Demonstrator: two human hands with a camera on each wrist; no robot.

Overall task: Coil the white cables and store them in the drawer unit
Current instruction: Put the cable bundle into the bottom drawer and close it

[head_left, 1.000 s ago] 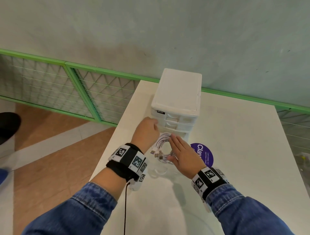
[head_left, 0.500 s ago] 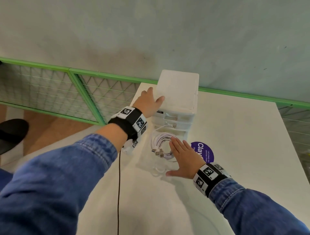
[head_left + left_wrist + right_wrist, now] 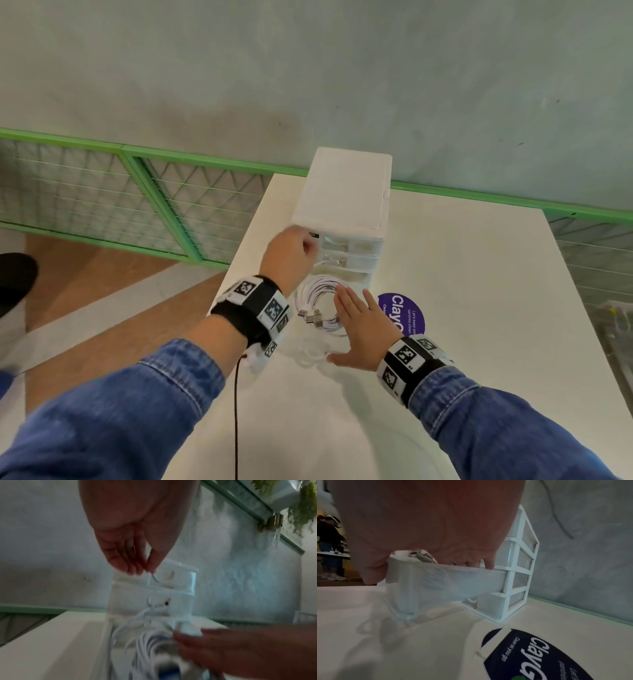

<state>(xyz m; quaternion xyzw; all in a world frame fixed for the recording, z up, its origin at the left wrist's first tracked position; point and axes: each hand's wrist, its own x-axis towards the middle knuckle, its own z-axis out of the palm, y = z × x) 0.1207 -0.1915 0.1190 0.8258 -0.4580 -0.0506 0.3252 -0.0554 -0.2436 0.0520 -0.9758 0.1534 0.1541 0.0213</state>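
Note:
A white drawer unit [image 3: 342,202] stands at the back of the white table [image 3: 479,308]. Its clear bottom drawer [image 3: 453,582] is pulled out and holds the coiled white cables [image 3: 320,303]. My right hand [image 3: 354,308] lies flat over the drawer's right side, fingers straight and resting on its rim [image 3: 471,562]. One cable end sticks out of the middle drawer [image 3: 337,262]. My left hand [image 3: 296,248] hovers at the unit's upper left front. In the blurred left wrist view its fingers [image 3: 135,566] hang loosely by the top drawer and hold nothing.
A round purple sticker [image 3: 402,315] lies on the table right of the drawer. The table's left edge [image 3: 239,260] runs close to my left wrist, with a green mesh fence [image 3: 137,205] beyond. A black cord [image 3: 236,411] hangs from my left wrist. Clear packaging [image 3: 616,325] sits at the far right.
My left hand went up onto the top of the drawer unit and has now come back down to its upper left front. The right hand stayed flat over the open drawer.

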